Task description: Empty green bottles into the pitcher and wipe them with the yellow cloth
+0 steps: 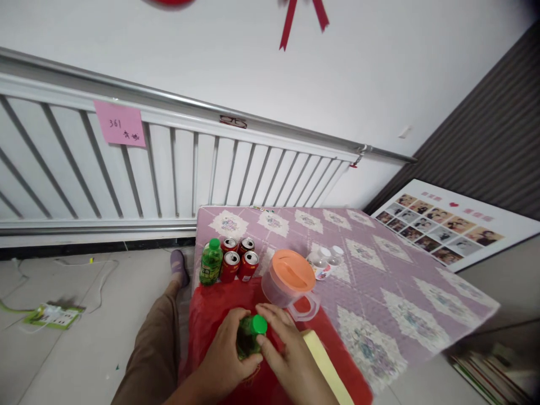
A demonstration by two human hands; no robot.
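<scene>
A green drink bottle with a bright green cap (259, 324) stands upright over the red cloth, between my two hands. My left hand (225, 351) is closed around its body from the left. From the right, my right hand (289, 351) grips near the bottle's neck, its thumb just below the cap. The palms and fingers hide much of the bottle. Behind them stands a clear plastic pitcher (276, 287) with an orange lid (294, 270). Another green bottle (211, 263) and several opened red cans (239, 260) are grouped at the table's left side.
A red cloth (206, 315) lies on the purple floral tablecloth (363, 259). Right of the pitcher are clear bottles (323, 257); a pale yellow block (324, 365) lies near my right forearm. A white radiator (177, 163) runs behind; a power strip (54, 316) is on the floor.
</scene>
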